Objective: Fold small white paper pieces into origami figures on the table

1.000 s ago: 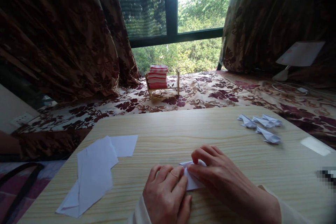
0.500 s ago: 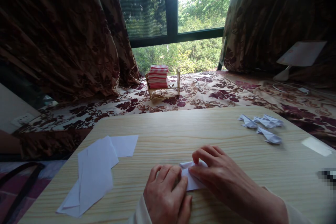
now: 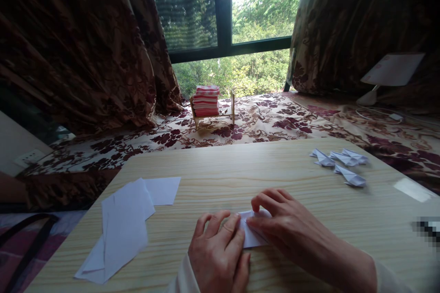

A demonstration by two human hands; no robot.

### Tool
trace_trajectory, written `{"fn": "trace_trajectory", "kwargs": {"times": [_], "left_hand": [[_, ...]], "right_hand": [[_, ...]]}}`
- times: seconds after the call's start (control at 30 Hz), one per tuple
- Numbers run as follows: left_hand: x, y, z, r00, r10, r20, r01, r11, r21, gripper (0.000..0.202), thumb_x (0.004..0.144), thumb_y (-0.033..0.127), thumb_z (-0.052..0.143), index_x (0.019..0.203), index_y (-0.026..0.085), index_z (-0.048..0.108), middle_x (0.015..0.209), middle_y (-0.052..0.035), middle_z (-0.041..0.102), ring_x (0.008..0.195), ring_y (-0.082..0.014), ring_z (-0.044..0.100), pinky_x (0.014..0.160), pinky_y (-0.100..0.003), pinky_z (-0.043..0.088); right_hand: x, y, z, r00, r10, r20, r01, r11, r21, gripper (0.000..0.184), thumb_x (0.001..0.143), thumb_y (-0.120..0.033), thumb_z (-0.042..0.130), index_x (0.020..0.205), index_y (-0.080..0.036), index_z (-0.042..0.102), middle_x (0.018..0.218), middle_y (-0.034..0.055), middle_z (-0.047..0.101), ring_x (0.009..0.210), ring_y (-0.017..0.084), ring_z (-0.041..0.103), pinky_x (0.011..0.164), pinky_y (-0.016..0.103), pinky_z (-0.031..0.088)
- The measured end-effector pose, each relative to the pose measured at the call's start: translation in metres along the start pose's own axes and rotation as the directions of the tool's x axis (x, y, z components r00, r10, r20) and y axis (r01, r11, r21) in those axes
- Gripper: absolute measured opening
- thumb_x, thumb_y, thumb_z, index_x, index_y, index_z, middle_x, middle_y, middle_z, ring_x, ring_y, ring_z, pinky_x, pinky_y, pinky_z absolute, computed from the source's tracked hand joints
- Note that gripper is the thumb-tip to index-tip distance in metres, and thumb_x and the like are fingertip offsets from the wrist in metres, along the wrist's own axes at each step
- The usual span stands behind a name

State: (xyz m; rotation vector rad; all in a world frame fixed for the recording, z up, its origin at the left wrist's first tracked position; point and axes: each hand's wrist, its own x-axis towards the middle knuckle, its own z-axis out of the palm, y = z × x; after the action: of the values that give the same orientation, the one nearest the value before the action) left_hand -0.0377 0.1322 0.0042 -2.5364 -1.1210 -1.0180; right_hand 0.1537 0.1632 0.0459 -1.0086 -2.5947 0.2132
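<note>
Head view, left hand (image 3: 218,249) and right hand (image 3: 285,229) flat on one paper (image 3: 252,237), three folded shapes (image 3: 343,159)

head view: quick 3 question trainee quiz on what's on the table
1. True or false: the left hand and right hand both touch the small folded paper on the table.
2. The loose white sheets lie: A) left of the hands, B) right of them, C) on the windowsill.
3. Fill in: the finished folded pieces lie toward the table's far ___ side.
Key: 1 true; 2 A; 3 right.
</note>
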Motion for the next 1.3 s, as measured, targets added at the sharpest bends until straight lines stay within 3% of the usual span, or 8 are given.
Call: {"fn": "trace_trajectory", "kwargs": {"times": [0.57, 0.83, 1.0, 1.1, 1.2, 1.3], "left_hand": [[0.003, 0.003, -0.003, 0.999, -0.001, 0.032, 0.002, 1.0, -0.022, 0.023, 0.077, 0.023, 0.045, 0.09, 0.018, 0.063, 0.102, -0.0077, 0.066, 0.094, -0.0238, 0.055, 0.087, -0.045, 0.038], [0.006, 0.002, -0.003, 0.994, 0.045, 0.098, -0.04, 0.998, -0.058, 0.025, 0.077, 0.018, 0.042, 0.093, 0.017, 0.06, 0.109, -0.0077, 0.064, 0.114, -0.025, 0.048, 0.099, -0.045, 0.033], [0.005, 0.003, 0.0, 0.991, 0.005, 0.134, 0.009, 0.995, -0.104, 0.022, 0.076, 0.019, 0.042, 0.088, 0.017, 0.06, 0.108, -0.0086, 0.065, 0.107, -0.0237, 0.054, 0.097, -0.046, 0.038], [0.004, 0.003, 0.002, 0.993, 0.016, 0.115, -0.003, 0.994, -0.105, 0.023, 0.076, 0.019, 0.041, 0.089, 0.016, 0.06, 0.107, -0.0094, 0.065, 0.106, -0.024, 0.055, 0.095, -0.045, 0.04], [0.004, 0.003, 0.003, 0.994, 0.021, 0.11, -0.01, 0.995, -0.097, 0.023, 0.076, 0.018, 0.041, 0.089, 0.017, 0.06, 0.109, -0.0092, 0.065, 0.106, -0.0243, 0.054, 0.095, -0.046, 0.04], [0.003, 0.004, 0.002, 0.993, 0.0, 0.12, 0.013, 0.995, -0.101, 0.022, 0.076, 0.018, 0.042, 0.089, 0.018, 0.06, 0.11, -0.0074, 0.064, 0.107, -0.0238, 0.054, 0.097, -0.046, 0.037]], "right_hand": [[-0.006, 0.001, 0.001, 0.996, -0.049, -0.075, 0.046, 0.998, -0.041, 0.012, 0.084, -0.015, 0.054, 0.074, -0.02, 0.06, 0.084, 0.0018, 0.058, 0.08, 0.016, 0.046, 0.073, 0.03, 0.034], [-0.008, 0.003, 0.008, 0.996, -0.08, -0.049, 0.078, 0.996, -0.049, 0.003, 0.081, -0.02, 0.062, 0.081, -0.019, 0.058, 0.085, -0.0001, 0.06, 0.083, 0.017, 0.046, 0.076, 0.032, 0.035], [-0.025, 0.0, 0.007, 0.997, -0.062, -0.052, 0.058, 0.995, -0.079, 0.019, 0.079, -0.017, 0.061, 0.098, -0.018, 0.057, 0.094, 0.0035, 0.06, 0.088, 0.019, 0.047, 0.08, 0.034, 0.035], [-0.033, -0.001, 0.002, 0.996, -0.001, -0.087, -0.006, 0.996, -0.089, 0.021, 0.077, -0.013, 0.059, 0.097, -0.019, 0.058, 0.096, 0.0043, 0.059, 0.088, 0.02, 0.047, 0.079, 0.034, 0.035], [-0.027, -0.002, 0.0, 0.995, 0.032, -0.09, -0.046, 0.988, -0.149, 0.026, 0.078, -0.009, 0.054, 0.101, -0.022, 0.058, 0.086, 0.0028, 0.061, 0.077, 0.017, 0.049, 0.07, 0.031, 0.035], [-0.016, -0.003, 0.005, 0.997, 0.034, -0.069, -0.052, 0.959, -0.277, 0.028, 0.078, -0.016, 0.06, 0.105, -0.021, 0.058, 0.081, 0.0036, 0.061, 0.072, 0.018, 0.049, 0.065, 0.031, 0.034]]}}
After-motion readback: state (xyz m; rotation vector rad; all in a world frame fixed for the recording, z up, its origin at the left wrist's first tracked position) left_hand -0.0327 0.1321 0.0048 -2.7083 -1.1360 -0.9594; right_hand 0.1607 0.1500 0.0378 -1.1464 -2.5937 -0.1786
